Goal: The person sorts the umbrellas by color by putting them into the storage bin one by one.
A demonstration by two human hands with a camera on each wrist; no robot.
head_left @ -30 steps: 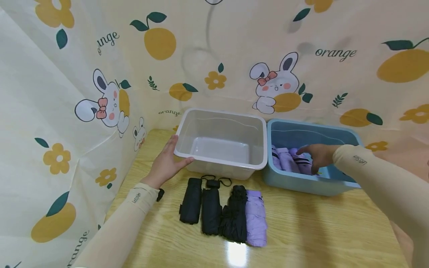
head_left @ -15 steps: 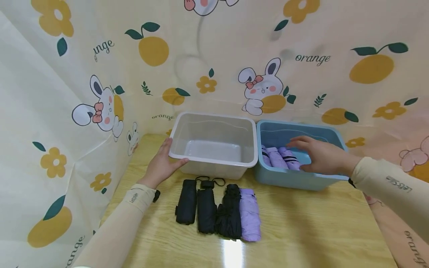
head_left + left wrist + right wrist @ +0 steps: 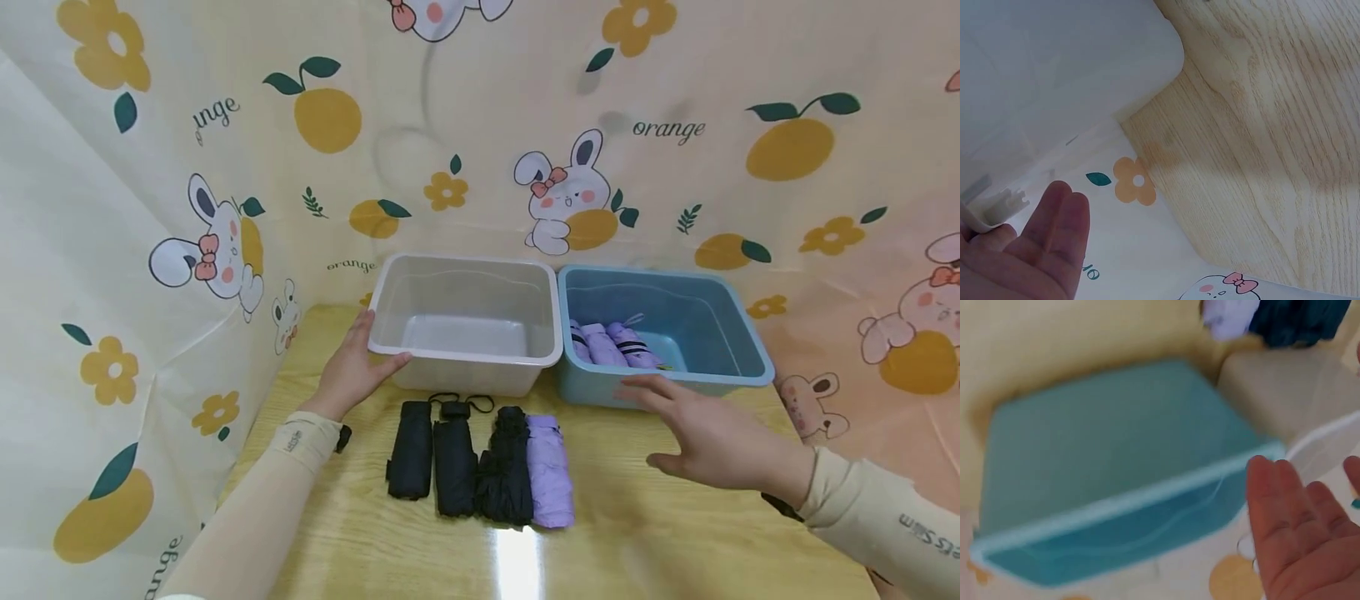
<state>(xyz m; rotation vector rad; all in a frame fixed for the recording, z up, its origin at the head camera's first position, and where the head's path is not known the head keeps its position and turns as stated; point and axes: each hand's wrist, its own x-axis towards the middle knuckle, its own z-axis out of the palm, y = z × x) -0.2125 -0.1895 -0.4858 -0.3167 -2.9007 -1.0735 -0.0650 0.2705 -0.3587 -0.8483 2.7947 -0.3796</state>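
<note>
My left hand [image 3: 347, 372] rests at the front left corner of a whitish plastic bin [image 3: 465, 360], its fingers along the side and the thumb at the front rim. In the left wrist view its fingers [image 3: 1054, 231] look straight beside the bin's wall. My right hand [image 3: 712, 437] is held over the table in front of a blue bin [image 3: 637, 392], fingers extended, holding nothing. Inside the blue bin, three purple folded umbrellas [image 3: 604, 345] lie side by side at the left. Three black folded umbrellas [image 3: 410, 450] and a purple folded umbrella [image 3: 550, 471] lie in a row before the whitish bin.
The two bins stand side by side against a cloth backdrop [image 3: 450, 125] printed with rabbits and oranges. The wooden table [image 3: 630, 517] extends toward the front, with a bright reflection near its middle. The whitish bin has nothing inside.
My right hand has come out of the blue bin, back toward the front and right, and its fingers have spread. The left hand stays at the whitish bin's corner. The head view has shifted slightly.
</note>
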